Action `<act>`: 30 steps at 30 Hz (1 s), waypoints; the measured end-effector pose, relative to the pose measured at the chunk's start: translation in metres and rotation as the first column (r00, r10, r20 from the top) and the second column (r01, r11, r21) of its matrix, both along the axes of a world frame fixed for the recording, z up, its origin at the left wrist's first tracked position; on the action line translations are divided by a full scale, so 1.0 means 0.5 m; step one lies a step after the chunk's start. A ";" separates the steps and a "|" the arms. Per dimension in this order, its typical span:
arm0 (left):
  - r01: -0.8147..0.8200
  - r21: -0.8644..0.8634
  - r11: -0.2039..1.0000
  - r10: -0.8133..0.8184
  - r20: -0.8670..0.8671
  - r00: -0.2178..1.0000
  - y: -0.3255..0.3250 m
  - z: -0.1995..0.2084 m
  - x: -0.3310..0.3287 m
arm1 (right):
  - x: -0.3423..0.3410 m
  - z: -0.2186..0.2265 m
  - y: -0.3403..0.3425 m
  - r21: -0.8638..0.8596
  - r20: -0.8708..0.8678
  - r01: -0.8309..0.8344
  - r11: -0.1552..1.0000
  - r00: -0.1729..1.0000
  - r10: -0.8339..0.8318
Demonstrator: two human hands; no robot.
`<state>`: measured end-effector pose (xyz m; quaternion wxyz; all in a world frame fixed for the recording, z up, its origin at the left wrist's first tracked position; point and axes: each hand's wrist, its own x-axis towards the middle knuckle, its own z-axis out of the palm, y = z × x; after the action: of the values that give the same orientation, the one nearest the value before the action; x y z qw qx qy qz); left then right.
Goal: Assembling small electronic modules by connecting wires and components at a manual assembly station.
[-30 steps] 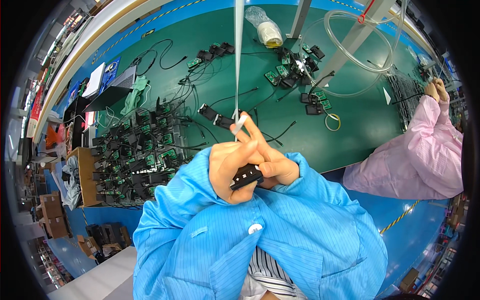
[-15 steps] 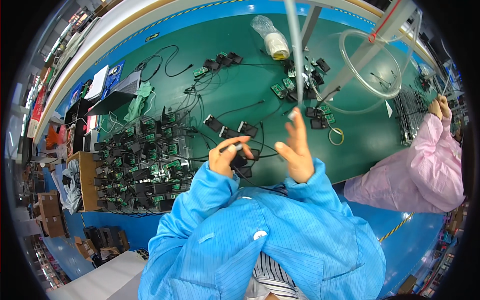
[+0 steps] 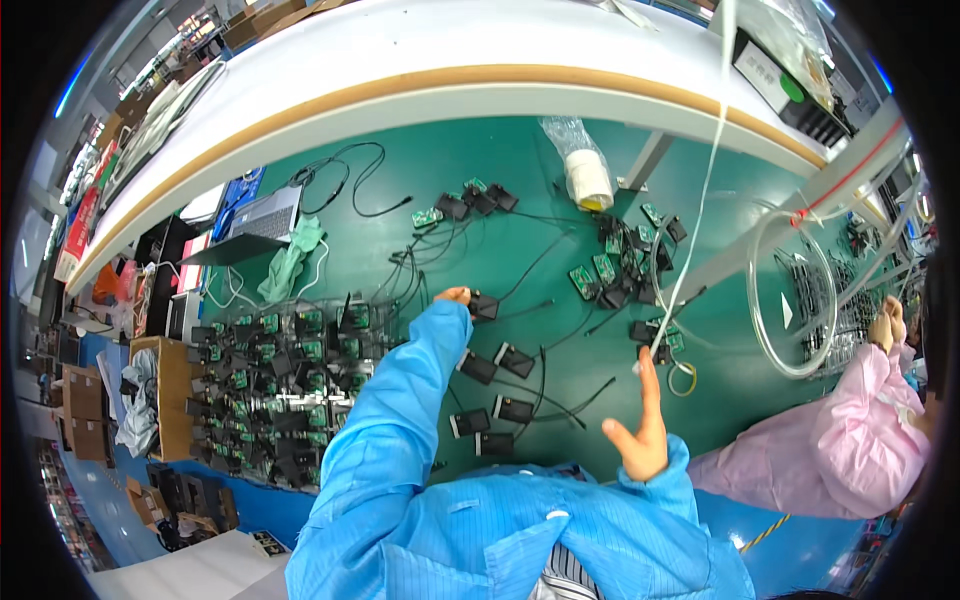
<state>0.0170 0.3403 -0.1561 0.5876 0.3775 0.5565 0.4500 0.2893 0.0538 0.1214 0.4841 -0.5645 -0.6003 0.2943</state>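
Observation:
My left hand (image 3: 456, 296) reaches forward over the green table, its fingers closed at the left edge of a small black box with a cable (image 3: 484, 306). My sleeve hides part of the grip. Nearer to me lie several more black boxes (image 3: 514, 409) with cables. My right hand (image 3: 644, 440) is raised at the right, thumb and fingers apart, with nothing held in the palm. Its upper fingertip is close to the lower end of a thin white hose (image 3: 694, 240) hanging from above; whether they touch I cannot tell.
On the left stands a clear rack (image 3: 300, 400) crowded with green circuit boards and black boxes. A white shelf (image 3: 420, 50) spans the far side. A bagged white roll (image 3: 587, 180), more boards (image 3: 605, 268) and coiled clear tubing (image 3: 795, 300) lie beyond. A co-worker in pink (image 3: 830, 430) works at right.
My left hand has moved forward, away from my body, and now is at a black box farther out. My right hand stays open near the hose end. The view has tilted up, showing more shelf.

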 end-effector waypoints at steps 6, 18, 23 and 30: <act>0.560 -0.150 0.815 -0.309 -0.930 0.201 0.085 0.065 0.155 | 0.024 0.000 0.039 -0.110 0.150 0.035 0.993 0.988 -0.018; 0.154 0.182 0.971 0.090 -0.879 0.468 0.555 0.127 0.016 | 0.009 0.003 0.081 -0.158 0.151 0.026 0.987 0.989 -0.002; 0.271 0.151 0.951 0.023 -0.906 0.423 0.460 0.176 -0.043 | 0.004 0.011 0.081 -0.125 0.188 0.078 0.989 0.981 -0.054; 0.015 0.765 0.644 0.112 -0.113 0.987 0.211 0.388 -0.119 | 0.004 0.037 0.032 -0.060 0.306 0.119 0.991 0.947 -0.095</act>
<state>-0.0427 0.4461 0.0377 0.3180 0.6076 0.3674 0.6283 0.2915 0.0699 0.1397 0.3794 -0.6530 -0.6239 0.2012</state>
